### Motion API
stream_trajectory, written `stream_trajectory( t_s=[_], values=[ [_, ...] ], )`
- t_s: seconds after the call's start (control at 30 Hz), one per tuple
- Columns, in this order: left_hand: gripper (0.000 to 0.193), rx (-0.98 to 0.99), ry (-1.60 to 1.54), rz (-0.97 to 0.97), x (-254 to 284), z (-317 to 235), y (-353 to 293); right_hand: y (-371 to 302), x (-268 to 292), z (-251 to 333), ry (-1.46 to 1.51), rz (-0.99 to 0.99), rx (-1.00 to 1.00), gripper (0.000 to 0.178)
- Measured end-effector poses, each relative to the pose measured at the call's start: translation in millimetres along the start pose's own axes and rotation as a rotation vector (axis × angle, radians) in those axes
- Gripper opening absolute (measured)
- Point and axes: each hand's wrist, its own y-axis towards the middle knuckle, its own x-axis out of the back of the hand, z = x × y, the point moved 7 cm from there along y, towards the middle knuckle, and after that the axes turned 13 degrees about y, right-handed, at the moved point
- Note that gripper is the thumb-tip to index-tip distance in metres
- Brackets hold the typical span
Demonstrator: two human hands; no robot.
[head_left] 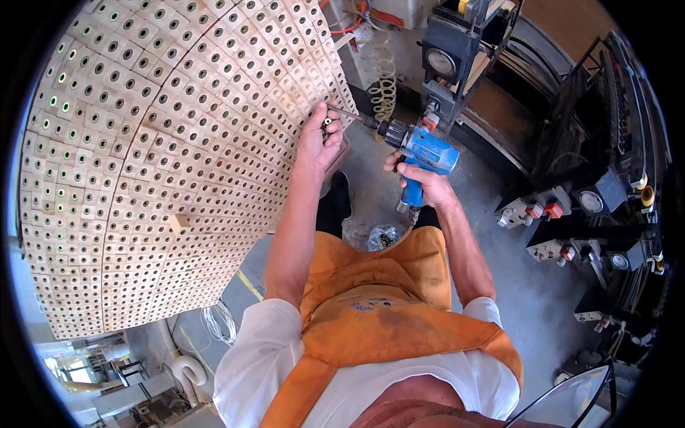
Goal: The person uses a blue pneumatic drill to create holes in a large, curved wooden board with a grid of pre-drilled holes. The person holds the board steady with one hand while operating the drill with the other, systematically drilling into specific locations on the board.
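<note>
My right hand point(427, 182) is wrapped round the handle of a blue power drill point(433, 152) with a black chuck. Its long thin bit point(346, 113) points left, toward my left hand point(320, 139). Curled fingers of that hand hold small ring-shaped metal inserts point(327, 122), and the thumb and fingertips are close by the bit's tip. Beside them rises a large stack of pale wooden blocks point(207, 114), each with a round hole. Most holes show dark metal rings; those near my left hand point(289, 93) look bare. Whether the tip touches anything is unclear.
One loose wooden block point(179, 224) sticks out from the stack. A clear bag of small metal parts point(383, 237) lies below the drill. A coiled air hose point(384, 85) hangs ahead. Black machinery with gauges point(591, 201) stands at right, and a white cable bundle point(220, 324) lies lower left.
</note>
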Motion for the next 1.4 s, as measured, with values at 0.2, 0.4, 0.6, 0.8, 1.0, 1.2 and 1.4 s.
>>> stream_trajectory(
  t_s=[0.2,0.4,0.6,0.8,1.0,1.2,1.4],
  values=[
    [0.024,0.019,0.338,-0.069,-7.1,-0.8,-2.4,-3.9,8.9,3.7,-0.080,0.024,0.016,0.031],
    [0.022,0.002,0.330,-0.076,-4.6,-8.2,10.5,-1.3,-4.4,-6.2,-0.195,-0.037,0.064,0.031],
    [0.023,-0.058,0.065,-0.080,-6.1,-2.5,19.2,13.5,-22.0,-22.3,0.070,-0.096,0.089,0.026],
    [0.026,-0.010,0.056,-0.154,6.5,11.8,15.7,24.3,-33.8,-21.1,0.010,-0.098,0.088,0.021],
    [0.020,0.182,0.064,-0.056,27.6,52.3,-26.8,26.1,-34.2,-15.5,-0.060,-0.099,0.095,0.024],
    [0.019,0.249,0.066,-0.098,43.1,68.8,-54.2,27.0,-33.3,-15.0,-0.097,-0.107,0.108,0.022],
    [0.025,0.184,0.116,-0.062,33.8,55.1,-57.3,27.2,-31.7,-13.4,-0.062,-0.092,0.110,0.022]
  ],
)
